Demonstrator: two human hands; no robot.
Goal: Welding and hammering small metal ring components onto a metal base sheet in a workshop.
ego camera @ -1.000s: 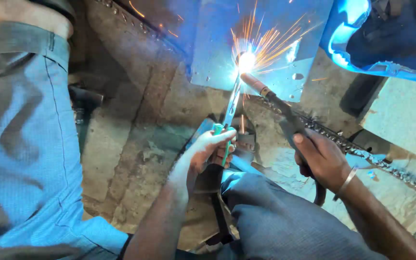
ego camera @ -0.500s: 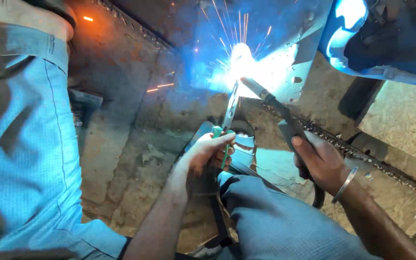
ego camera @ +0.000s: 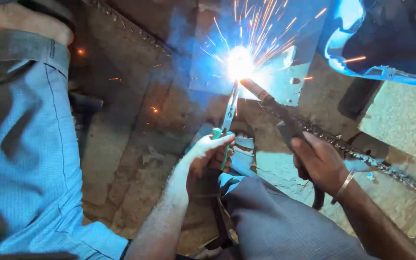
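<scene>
Above both grips, the metal plate (ego camera: 217, 58) is glowing blue while sparks are flying off its lower edge. The right hand (ego camera: 319, 162) is clenching the electrode holder (ego camera: 285, 118), its tip burning at that edge. Just beside it, the left hand (ego camera: 209, 155) is grasping green-handled pliers (ego camera: 228, 115), their nose reaching up to the arc.

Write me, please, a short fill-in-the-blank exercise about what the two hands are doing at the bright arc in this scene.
1. The left hand grips pliers with ____ handles.
2. The right hand wears a metal ____ at the wrist.
3. The right hand holds the electrode holder, whose tip meets the metal plate where ____ fly from the arc.

Missing words: green; bangle; sparks
</scene>
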